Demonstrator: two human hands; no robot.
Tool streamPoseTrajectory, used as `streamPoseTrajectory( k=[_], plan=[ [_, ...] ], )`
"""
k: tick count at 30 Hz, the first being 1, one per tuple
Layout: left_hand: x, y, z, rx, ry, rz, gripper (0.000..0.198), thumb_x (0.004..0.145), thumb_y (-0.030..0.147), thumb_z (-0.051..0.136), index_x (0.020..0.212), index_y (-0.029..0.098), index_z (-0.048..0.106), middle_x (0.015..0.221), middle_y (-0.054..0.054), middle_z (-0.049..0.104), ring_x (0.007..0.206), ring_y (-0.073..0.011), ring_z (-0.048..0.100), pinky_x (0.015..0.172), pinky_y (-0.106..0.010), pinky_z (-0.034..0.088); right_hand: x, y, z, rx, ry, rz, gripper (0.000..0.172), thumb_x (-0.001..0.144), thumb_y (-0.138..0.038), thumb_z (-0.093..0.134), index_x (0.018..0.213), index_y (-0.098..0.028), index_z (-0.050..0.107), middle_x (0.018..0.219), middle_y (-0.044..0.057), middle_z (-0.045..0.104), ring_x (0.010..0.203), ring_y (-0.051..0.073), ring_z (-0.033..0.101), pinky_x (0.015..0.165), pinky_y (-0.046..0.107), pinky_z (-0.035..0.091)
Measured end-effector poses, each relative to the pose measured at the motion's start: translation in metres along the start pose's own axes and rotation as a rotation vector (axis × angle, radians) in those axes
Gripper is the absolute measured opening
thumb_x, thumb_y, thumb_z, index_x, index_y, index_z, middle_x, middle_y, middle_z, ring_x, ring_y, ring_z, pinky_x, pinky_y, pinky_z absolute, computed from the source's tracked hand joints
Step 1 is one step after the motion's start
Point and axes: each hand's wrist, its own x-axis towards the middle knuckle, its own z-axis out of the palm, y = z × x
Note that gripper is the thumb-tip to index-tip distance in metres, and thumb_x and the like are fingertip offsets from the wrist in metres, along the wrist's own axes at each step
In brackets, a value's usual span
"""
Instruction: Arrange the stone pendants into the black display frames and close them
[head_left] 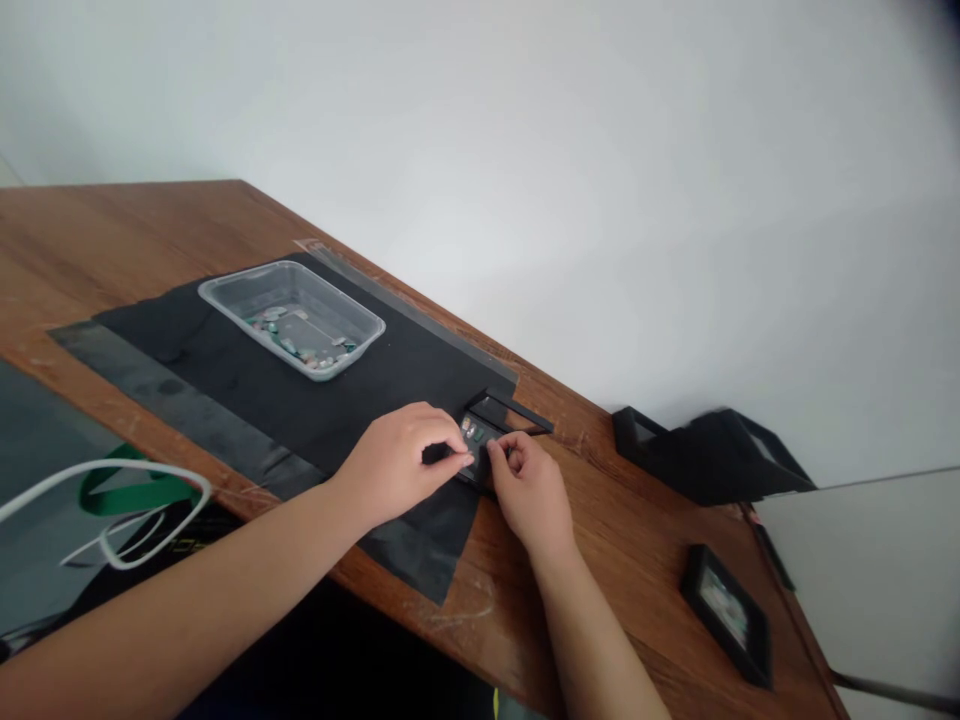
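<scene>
Both hands (480,470) on black case (484,440)

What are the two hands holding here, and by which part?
Both hands grip a small open black box on the mat: left hand at its near-left edge, right hand at its near-right edge.

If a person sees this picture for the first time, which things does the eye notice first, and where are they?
First come the two hands in the middle: the left hand and the right hand meet over a small black box with small coloured stones inside, at the edge of a black mat. Behind them on the mat stands a clear tray with more stones. On the right, a black frame lies flat on the wooden table.
</scene>
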Motion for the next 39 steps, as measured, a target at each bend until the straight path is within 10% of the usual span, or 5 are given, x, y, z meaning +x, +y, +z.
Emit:
streamPoseTrajectory(
  k=[7, 39],
  plan=[
    [-0.002, -0.002, 0.000, 0.135, -0.198, -0.129, 0.005, 0.088, 0.022, 0.073, 0.083, 0.022, 0.072, 0.090, -0.001, 0.076, 0.087, -0.0211, 0.069, 0.082, -0.035, 0.052, 0.002, 0.004, -0.002, 0.032, 0.019, 0.025, 0.028, 0.093, -0.047, 0.054, 0.081, -0.023, 0.062, 0.053, -0.005, 0.050, 0.051, 0.016, 0.046, 0.052, 0.027, 0.029],
    [-0.001, -0.002, -0.003, 0.078, -0.261, -0.215, 0.003, 0.087, 0.027, 0.073, 0.084, 0.024, 0.073, 0.093, 0.001, 0.077, 0.091, -0.0214, 0.069, 0.086, -0.035, 0.051, 0.000, 0.012, -0.004, 0.035, -0.016, 0.007, 0.022, 0.090, -0.041, 0.056, 0.092, -0.023, 0.067, 0.052, -0.007, 0.043, 0.051, 0.015, 0.044, 0.053, 0.027, 0.031]
  ],
)
